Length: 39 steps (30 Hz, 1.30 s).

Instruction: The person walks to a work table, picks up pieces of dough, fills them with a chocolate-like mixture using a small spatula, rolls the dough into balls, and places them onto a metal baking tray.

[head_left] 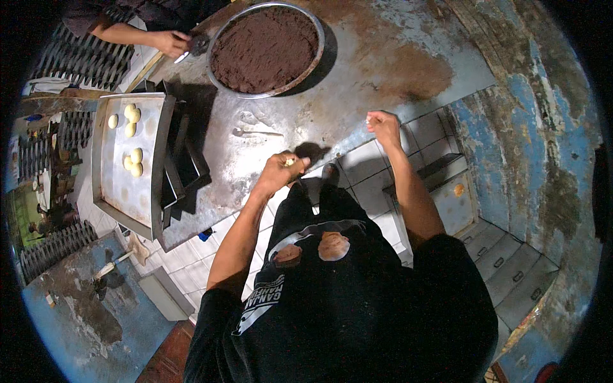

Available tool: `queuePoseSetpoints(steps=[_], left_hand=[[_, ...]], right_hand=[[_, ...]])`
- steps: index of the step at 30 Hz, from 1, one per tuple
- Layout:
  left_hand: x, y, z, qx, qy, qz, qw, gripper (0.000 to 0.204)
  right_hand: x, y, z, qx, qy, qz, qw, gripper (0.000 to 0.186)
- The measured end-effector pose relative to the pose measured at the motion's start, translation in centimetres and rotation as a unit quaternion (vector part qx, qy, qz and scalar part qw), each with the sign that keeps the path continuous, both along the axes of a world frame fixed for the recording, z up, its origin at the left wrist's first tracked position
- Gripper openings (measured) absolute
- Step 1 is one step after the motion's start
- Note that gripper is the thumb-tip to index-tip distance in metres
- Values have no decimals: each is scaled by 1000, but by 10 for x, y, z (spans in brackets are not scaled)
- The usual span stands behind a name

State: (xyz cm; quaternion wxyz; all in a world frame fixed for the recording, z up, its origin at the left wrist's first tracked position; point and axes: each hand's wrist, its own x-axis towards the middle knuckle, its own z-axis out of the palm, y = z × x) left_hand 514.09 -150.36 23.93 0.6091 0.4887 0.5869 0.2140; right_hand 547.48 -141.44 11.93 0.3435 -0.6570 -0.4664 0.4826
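Note:
My left hand (284, 169) is closed around a small piece of pale dough (290, 162) at the front edge of the metal worktop (351, 70). My right hand (384, 127) is raised to its right, fingers curled, with a small whitish bit at the fingertips that I cannot make out. At the left, several pale dough balls (136, 167) lie on a metal tray (112, 191), which rests on stacked dark trays. A large round metal pan (305, 80) of dark brown filling (262, 48) sits at the back. Small metal utensils (255, 133) lie between pan and hands.
A co-worker's hand (169, 45) holds a small tool beside the pan at top left. Tiled floor (364, 159) shows below the worktop. Another tray (456, 204) is low at the right, beside a scuffed blue surface (536, 166). A long-handled brush (115, 263) is at lower left.

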Motion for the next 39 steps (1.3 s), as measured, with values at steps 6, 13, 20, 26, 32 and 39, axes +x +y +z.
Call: queuePoseSetpoints(steps=[6,13,20,26,32,39], left_hand=[[1,12,19,70,-3,20,997,43],[27,19,43,191,-135,79,969,64],[-16,1,80,223,40,121,966,48],[-54,-28,125,168,-141,349,911,59],[-100,-55,142,318,-127,397,851,73],[-201,-96,139,340,-79,458,818,57]], right_hand=[[4,22,8,48,-382,42,922,87],[-89,13,157,-30,247,255,934,52],[-183,-2,250,226,-13,530,818,35],[-254,-48,224,503,52,313,804,52],[-344,-78,221,48,361,385,848,50],[-451,-102,248,-207,475,375,769,48]])
